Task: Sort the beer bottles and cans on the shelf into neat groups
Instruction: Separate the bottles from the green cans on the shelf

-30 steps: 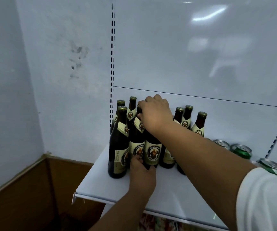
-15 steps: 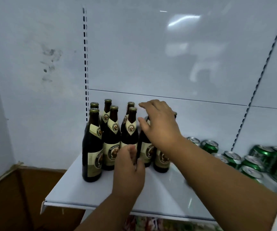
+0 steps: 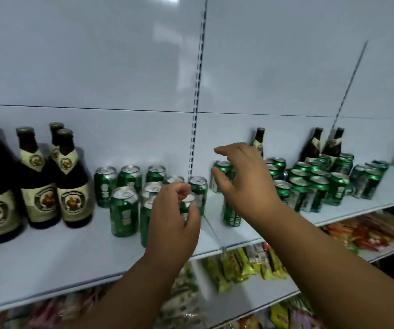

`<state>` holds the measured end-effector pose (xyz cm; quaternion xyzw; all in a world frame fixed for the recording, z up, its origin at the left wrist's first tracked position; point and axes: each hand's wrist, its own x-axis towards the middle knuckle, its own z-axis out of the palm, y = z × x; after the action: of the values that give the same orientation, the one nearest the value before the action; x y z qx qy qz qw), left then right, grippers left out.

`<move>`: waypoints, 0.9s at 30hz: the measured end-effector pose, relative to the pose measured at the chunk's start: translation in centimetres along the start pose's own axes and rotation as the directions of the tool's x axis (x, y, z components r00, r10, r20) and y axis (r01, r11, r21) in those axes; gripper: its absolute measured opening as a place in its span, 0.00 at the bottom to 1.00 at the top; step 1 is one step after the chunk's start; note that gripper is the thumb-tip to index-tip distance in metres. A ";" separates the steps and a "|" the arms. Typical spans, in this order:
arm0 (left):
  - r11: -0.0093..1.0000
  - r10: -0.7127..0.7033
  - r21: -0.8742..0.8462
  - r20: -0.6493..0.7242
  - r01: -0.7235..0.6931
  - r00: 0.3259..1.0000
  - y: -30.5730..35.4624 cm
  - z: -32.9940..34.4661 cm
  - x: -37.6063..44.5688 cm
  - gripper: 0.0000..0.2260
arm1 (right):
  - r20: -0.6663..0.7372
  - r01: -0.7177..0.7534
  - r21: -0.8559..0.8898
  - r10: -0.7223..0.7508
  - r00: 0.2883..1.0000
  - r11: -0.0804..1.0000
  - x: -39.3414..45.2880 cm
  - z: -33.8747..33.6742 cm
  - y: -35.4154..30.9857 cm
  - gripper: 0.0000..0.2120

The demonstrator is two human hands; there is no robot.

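Note:
Several dark beer bottles with cream labels stand grouped at the left of the white shelf. Green cans cluster in the middle, and a larger bunch of green cans stands to the right. Three more bottles rise behind the right cans. My left hand hovers in front of the middle cans, fingers loosely curled, one can top showing between finger and thumb. My right hand hangs over a can, fingers spread, holding nothing.
A slotted upright splits the white back panel, and a seam divides the shelf below it. The lower shelf holds packaged snacks in yellow and red wrappers. Bare shelf lies in front of the bottles and cans.
The view has swung right from the bottle group to the cans. Both hands have left the bottles and moved right, over the cans.

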<state>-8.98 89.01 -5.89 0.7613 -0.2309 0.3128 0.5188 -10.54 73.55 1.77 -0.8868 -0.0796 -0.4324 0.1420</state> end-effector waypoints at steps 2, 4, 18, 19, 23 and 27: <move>0.999 0.041 0.011 0.015 -0.041 0.999 2.1 3.5 -0.2 0.12 | -0.001 -0.023 -0.018 0.023 1.000 1.000 -1.1 -2.0 4.0 0.16; 0.998 0.064 0.006 0.019 -0.064 0.998 3.8 6.3 -0.1 0.11 | 0.005 -0.044 -0.025 0.044 0.999 0.999 -1.8 -3.3 7.4 0.16; 0.992 0.001 0.126 0.233 -0.032 0.972 3.1 18.6 7.5 0.12 | 0.083 -0.229 0.060 0.224 0.971 0.972 1.2 -0.5 22.0 0.18; 0.991 -0.004 0.129 0.243 -0.028 0.970 3.0 19.5 8.3 0.13 | 0.099 -0.239 0.068 0.232 0.968 0.969 1.8 -0.2 23.1 0.18; 0.953 0.044 0.272 0.322 -0.137 0.946 2.5 22.6 10.5 0.14 | 0.159 -0.287 0.093 0.270 0.950 0.953 4.4 1.4 27.1 0.18; 0.877 0.064 0.427 0.351 -0.221 0.934 1.6 25.3 12.3 0.14 | 0.241 -0.276 0.117 0.242 0.940 0.954 7.2 4.2 31.1 0.17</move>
<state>4.51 64.45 -2.75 0.8840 -0.2889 0.2661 0.2535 5.20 45.60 -0.69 -0.9195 -0.0095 -0.3000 0.2537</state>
